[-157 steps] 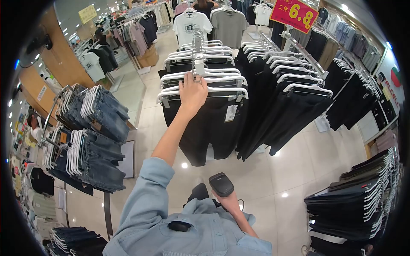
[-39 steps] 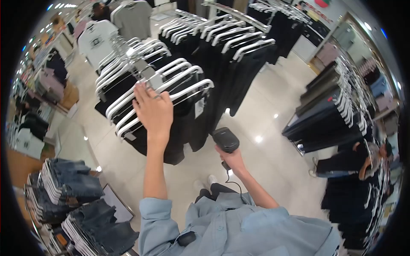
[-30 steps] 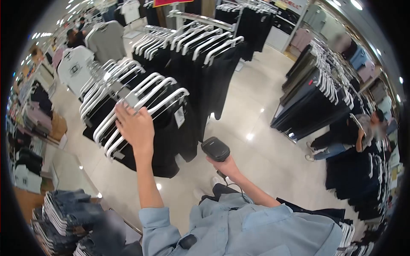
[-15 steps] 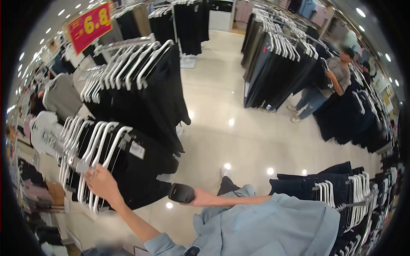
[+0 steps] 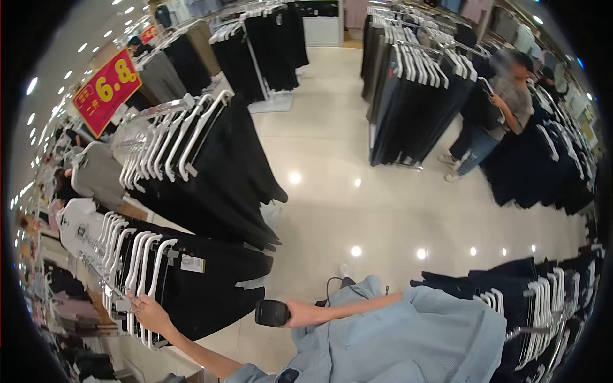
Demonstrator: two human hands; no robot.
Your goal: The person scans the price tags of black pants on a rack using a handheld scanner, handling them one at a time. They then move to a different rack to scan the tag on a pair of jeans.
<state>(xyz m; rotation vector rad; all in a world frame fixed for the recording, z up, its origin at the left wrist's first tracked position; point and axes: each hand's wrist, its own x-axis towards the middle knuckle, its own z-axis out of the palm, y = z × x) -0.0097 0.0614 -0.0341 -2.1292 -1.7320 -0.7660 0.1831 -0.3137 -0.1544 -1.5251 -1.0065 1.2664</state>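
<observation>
My left hand [image 5: 150, 313] rests on the white hangers [image 5: 137, 268] at the front of a rack of black trousers [image 5: 211, 287], fingers laid on the hanger tops. A white price tag [image 5: 192, 263] shows on the front pair. My right hand [image 5: 303, 313] grips a black handheld barcode scanner [image 5: 272, 313], held low in front of my body, its head turned toward the trousers. A cable runs from the scanner back to my light blue shirt [image 5: 408, 338].
A second rack of black trousers [image 5: 211, 159] stands behind the first, under a red 6.8 price sign [image 5: 106, 91]. Dark clothing racks line the far side [image 5: 415, 89] and the right [image 5: 543, 300]. A person [image 5: 495, 121] stands by the far rack. Glossy tiled floor [image 5: 357, 204] lies between.
My view has swung to the right and the trouser rack has slid to the lower left. My left hand stays on the hangers. The scanner has dropped lower, nearer my body.
</observation>
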